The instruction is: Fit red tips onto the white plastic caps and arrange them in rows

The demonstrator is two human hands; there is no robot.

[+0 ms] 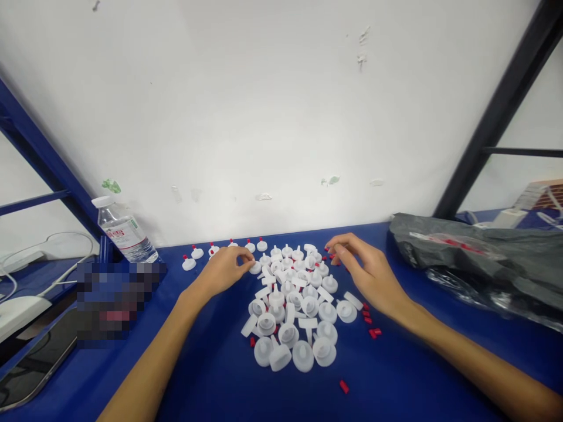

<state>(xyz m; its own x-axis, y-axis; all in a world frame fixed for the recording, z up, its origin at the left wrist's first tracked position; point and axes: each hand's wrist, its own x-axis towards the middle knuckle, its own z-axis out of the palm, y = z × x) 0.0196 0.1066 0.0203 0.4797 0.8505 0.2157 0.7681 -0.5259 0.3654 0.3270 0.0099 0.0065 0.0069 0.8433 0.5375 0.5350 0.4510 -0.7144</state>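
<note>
A pile of white nozzle caps [303,354], several with flat tabs, covers the middle of the blue table. At the pile's left side my left hand [226,268] pinches a white nozzle cap [255,268] between thumb and fingers. My right hand [367,269] hovers by the pile's far right, its thumb and fingertips drawn together near small red tips; what they hold, if anything, is hidden. Beyond my left hand stand several white caps fitted with red tips [189,263], lined up near the wall. Loose red tips [366,313] lie to the right of the pile.
On the left stand a water bottle [127,234] and a phone [37,360], beside a blurred-out patch. A black plastic bag [475,264] lies on the right. One red tip [343,386] rests near the front. The white wall [272,117] closes off the back.
</note>
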